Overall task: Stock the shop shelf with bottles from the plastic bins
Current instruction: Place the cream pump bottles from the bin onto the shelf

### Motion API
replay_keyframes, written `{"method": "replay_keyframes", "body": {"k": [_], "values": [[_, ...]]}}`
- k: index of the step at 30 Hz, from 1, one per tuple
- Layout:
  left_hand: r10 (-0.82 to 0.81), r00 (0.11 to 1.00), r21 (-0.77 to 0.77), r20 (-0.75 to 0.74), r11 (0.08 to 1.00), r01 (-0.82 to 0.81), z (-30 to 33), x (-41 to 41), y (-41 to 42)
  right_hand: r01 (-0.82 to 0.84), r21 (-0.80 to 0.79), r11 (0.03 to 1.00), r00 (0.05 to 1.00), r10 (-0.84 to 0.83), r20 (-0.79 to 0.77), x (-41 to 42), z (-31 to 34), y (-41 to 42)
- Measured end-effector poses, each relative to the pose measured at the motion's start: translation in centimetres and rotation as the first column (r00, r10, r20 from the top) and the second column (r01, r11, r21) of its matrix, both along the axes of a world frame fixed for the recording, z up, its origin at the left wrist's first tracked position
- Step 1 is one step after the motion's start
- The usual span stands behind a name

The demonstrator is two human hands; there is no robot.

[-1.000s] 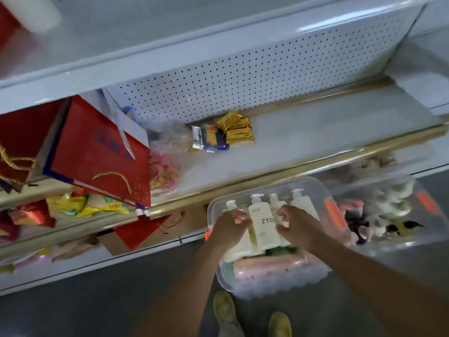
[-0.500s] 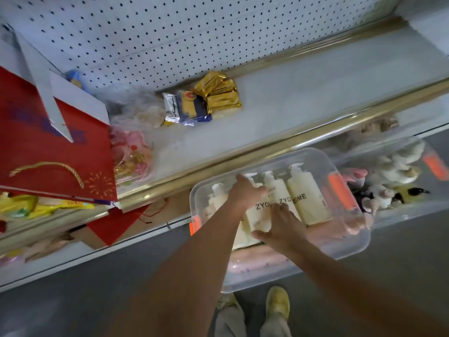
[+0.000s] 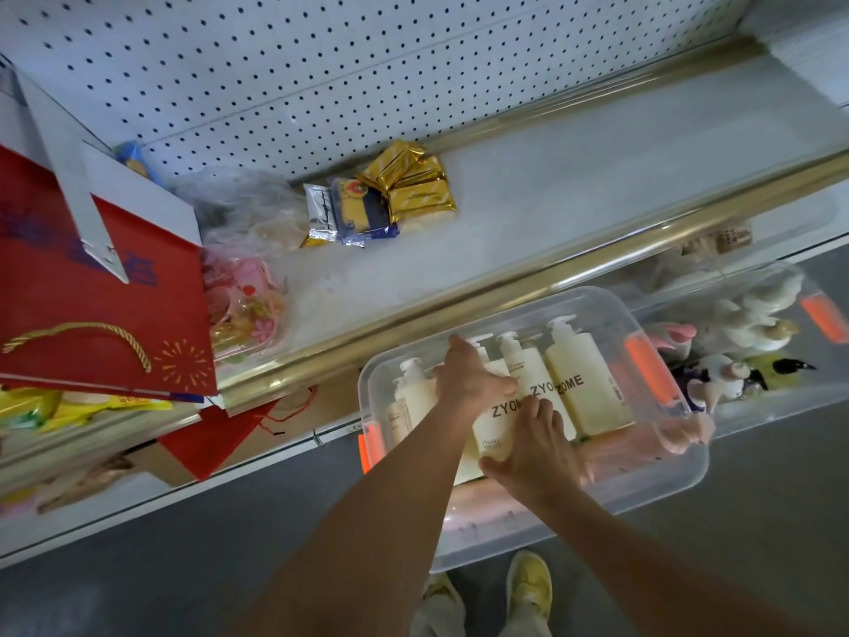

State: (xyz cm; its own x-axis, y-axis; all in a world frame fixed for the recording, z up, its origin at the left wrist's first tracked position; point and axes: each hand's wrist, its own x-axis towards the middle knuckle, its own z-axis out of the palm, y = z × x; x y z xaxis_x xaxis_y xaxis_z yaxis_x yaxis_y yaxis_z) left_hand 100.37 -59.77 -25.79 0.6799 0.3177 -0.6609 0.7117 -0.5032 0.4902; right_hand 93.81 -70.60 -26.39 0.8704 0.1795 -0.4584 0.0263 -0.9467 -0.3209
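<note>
Fingers point(image 3: 494, 466) of the right hand point(image 3: 535, 448) curl under the base of a cream pump bottle point(image 3: 498, 425) w/ "ZYO…" lettering, thumb side up by the label, so that hand grips it. Left hand point(image 3: 468, 379) lies over the same bottle's shoulder and neck, fingers bent down across it, thumb toward the pump; looks like a grip too, tho fingertips are hidden behind the bottle.

Bottle sits in the clear plastic bin point(image 3: 680, 480), which stands on the floor just in front of the shelf rail point(image 3: 413, 324). Two more cream bottles lie beside it to the right, one marked "ZOME" point(image 3: 583, 383), plus another on the left point(image 3: 409, 397). Pinkish bottles point(image 3: 643, 445) lie underneath at the near side. A second bin point(image 3: 781, 397) w/ small figurines is just right of the first.

Step in hand, by my read: picking the first bottle out of the bin, both hands on, not yet lifted clear.

Next move needs a straight lift up past the bin wall w/o dragging the neighbours, then over the gold rail onto the bare white shelf point(image 3: 574, 190). Open space is right of the gold snack packets point(image 3: 413, 186) and the blue-yellow packet point(image 3: 358, 209); red gift bag point(image 3: 101, 305) and cellophane-wrapped goods point(image 3: 243, 305) crowd the left. Set it upright, label out, pump clear of the pegboard back point(image 3: 321, 62).
</note>
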Motion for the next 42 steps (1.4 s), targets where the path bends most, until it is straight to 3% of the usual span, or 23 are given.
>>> {"method": "replay_keyframes", "body": {"k": [5,10,16,22,29,36,42], "values": [[-0.032,0.994,-0.063,0.107,0.997,0.039,0.7,-1.4,0.7,0.095,0.137,0.986,0.995,-0.089,-0.044,-0.3,0.2,-0.8],[-0.045,0.978,-0.110,0.205,0.992,0.069,2.7,-2.3,1.8,0.229,0.207,0.951,0.932,-0.153,-0.329,0.2,1.3,-1.4],[0.156,0.934,-0.318,0.321,0.947,-0.049,6.5,-3.6,3.9,0.322,0.386,0.864,0.888,-0.135,-0.440,0.6,4.5,-1.8],[0.365,0.849,-0.434,0.381,0.882,-0.185,13.7,-4.3,5.6,0.233,0.466,0.854,0.904,-0.014,-0.427,0.8,9.3,-1.8],[0.328,0.802,-0.356,0.499,0.921,-0.155,21.5,-5.1,8.2,0.130,0.636,0.761,0.895,0.186,-0.405,1.3,16.2,-0.8],[0.383,0.716,-0.387,0.584,0.906,-0.169,28.8,-6.9,10.7,-0.029,0.673,0.739,0.952,0.225,-0.207,1.3,23.0,2.3],[0.326,0.648,-0.276,0.688,0.944,-0.183,35.0,-8.0,14.0,-0.091,0.755,0.649,0.953,0.276,-0.123,1.2,28.2,5.9]]}}
